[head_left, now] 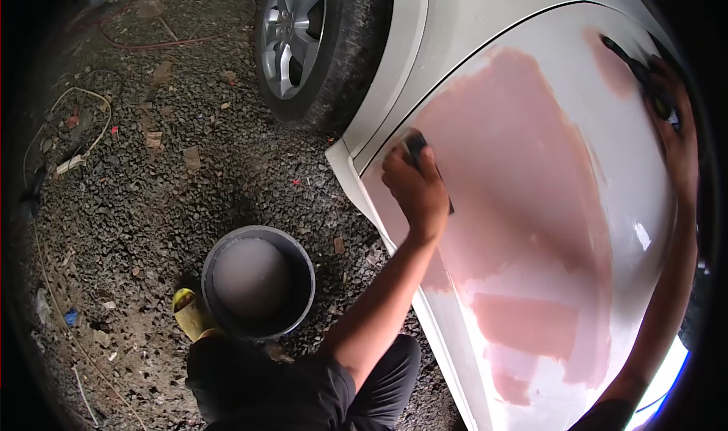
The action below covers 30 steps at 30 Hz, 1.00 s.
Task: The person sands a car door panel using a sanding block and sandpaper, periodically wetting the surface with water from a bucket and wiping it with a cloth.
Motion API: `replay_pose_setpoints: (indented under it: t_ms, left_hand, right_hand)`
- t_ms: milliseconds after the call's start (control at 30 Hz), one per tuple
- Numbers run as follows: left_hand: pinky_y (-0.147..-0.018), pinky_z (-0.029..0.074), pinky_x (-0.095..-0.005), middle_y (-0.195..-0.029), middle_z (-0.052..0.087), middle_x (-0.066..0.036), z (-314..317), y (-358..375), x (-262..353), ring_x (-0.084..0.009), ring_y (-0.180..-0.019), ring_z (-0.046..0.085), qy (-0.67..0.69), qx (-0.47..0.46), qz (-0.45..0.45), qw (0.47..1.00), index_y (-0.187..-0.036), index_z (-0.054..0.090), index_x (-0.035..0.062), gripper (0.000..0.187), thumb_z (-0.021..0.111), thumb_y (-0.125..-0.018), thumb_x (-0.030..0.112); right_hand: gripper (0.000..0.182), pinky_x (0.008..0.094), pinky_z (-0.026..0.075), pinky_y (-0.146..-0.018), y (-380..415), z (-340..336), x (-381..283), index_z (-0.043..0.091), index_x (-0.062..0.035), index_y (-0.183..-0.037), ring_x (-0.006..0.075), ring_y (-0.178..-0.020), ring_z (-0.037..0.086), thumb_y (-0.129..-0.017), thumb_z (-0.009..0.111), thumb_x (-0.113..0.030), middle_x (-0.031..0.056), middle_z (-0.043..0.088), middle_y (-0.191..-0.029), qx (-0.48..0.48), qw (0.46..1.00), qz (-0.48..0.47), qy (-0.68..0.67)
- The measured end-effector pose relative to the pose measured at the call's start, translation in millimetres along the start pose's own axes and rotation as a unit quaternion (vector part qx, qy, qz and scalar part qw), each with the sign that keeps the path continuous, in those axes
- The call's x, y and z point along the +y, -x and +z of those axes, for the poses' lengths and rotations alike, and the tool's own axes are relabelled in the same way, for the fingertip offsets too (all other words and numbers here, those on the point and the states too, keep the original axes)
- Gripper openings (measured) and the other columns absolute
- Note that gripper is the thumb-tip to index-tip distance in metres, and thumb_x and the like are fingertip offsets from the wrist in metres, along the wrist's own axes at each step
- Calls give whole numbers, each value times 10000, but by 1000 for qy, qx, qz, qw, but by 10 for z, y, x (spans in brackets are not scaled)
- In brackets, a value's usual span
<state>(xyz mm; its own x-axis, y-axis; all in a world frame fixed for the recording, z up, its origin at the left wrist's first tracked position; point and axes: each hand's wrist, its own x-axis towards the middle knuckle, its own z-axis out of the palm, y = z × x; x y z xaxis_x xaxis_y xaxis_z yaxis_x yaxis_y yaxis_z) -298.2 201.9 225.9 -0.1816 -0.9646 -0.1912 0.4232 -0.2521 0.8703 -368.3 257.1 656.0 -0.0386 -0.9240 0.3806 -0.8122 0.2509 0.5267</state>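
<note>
My left hand [415, 190] is closed around a dark, flat sanding block [416, 147], with its long edge down against the car door [565, 97]. Pinkish body filler [516, 158] covers a large part of the white door, with smooth wet-looking smears below the block. Higher up at the right, my right hand [680, 139] is at the black door handle [633, 65], its fingers curled about the handle's near end. Part of those fingers is in shadow. A smaller pink patch lies beside the handle.
A grey bucket [303, 309] of cloudy liquid stands on the gravel [182, 203] by my knees. Next to it is a yellowish container [192, 315]. The car's wheel [356, 44] is ahead, the sill [432, 332] runs along the door's bottom, and a cord [49, 268] lies at left.
</note>
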Motion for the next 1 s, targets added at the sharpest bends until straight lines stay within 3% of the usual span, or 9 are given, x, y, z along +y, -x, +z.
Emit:
replay_pose_setpoints:
  t_ms: [167, 233, 300, 333, 500, 567, 633, 767, 1000]
  left_hand:
    - [-960, 428, -521, -1239, 548, -257, -110, 939, -8, -444, -1168, 518, -34, -111, 75, 990, -1289, 482, -69, 403, 639, -992, 153]
    - [-1020, 409, -470, -1326, 479, -263, -76, 1160, -41, -395, -1198, 489, -57, -72, 145, 985, -1377, 433, -54, 462, 592, -1018, 191]
    - [-1039, 394, -469, -1322, 486, -255, 7, 813, -128, -391, -1211, 472, -22, -127, 72, 989, -1363, 429, -63, 462, 612, -1016, 181]
    - [-1021, 400, -481, -1268, 514, -240, 157, 569, -143, -383, -1194, 471, -43, 0, 155, 987, -1311, 460, -67, 422, 616, -1020, 196]
    - [-1016, 396, -500, -1258, 518, -232, 145, 87, 1, -395, -1197, 482, -73, -1, 243, 967, -1305, 467, -60, 424, 606, -1030, 231]
    - [-1037, 375, -521, -1313, 516, -237, 66, 805, -99, -411, -1216, 490, -54, -144, 156, 976, -1366, 459, -43, 480, 638, -1014, 231]
    - [-1047, 373, -516, -1350, 519, -249, 71, 970, -50, -424, -1228, 491, -51, -53, 311, 947, -1396, 450, -44, 515, 651, -1007, 226]
    - [-1055, 366, -537, -1346, 530, -257, 189, -195, 449, -424, -1234, 482, -100, -29, 237, 966, -1391, 463, -40, 475, 627, -1017, 203]
    - [-1085, 347, -557, -1486, 452, -279, 27, 1010, -104, -463, -1280, 468, -102, -131, 268, 949, -1452, 418, -17, 583, 676, -983, 212]
  right_hand:
    - [437, 397, 413, -1180, -54, -40, 94, 595, -63, -1387, 264, -1418, 490, -957, 675, -60, 87, 525, -1526, -3, 991, -72, 112]
    - [429, 394, 407, -1181, -23, -37, 17, 599, -57, -1378, 266, -1417, 491, -956, 680, -65, 85, 529, -1524, -3, 993, -59, 102]
    - [416, 393, 400, -1182, -15, -39, -1, 605, -49, -1366, 267, -1415, 494, -957, 683, -70, 84, 534, -1520, -4, 995, -45, 89]
    - [410, 393, 396, -1182, -13, -32, -4, 607, -46, -1360, 268, -1413, 496, -959, 682, -71, 86, 537, -1516, 0, 995, -45, 87]
    - [379, 392, 380, -1185, -2, -30, 39, 614, -36, -1345, 271, -1404, 503, -972, 667, -76, 96, 553, -1496, 7, 996, -58, 62]
    - [377, 389, 373, -1186, -28, -34, 95, 615, -34, -1342, 271, -1405, 501, -971, 663, -72, 99, 558, -1489, -2, 997, -57, 47]
    - [385, 386, 366, -1188, -15, -58, 138, 612, -34, -1343, 270, -1407, 497, -962, 663, -61, 101, 562, -1482, -11, 997, -51, 49]
    - [407, 378, 369, -1183, 42, -58, 143, 610, -38, -1329, 257, -1389, 507, -925, 656, -24, 88, 580, -1440, -14, 999, -11, 28]
    - [433, 373, 393, -1173, 28, -44, 15, 614, -39, -1277, 267, -1381, 512, -849, 635, 23, 91, 575, -1419, 3, 997, -49, 60]
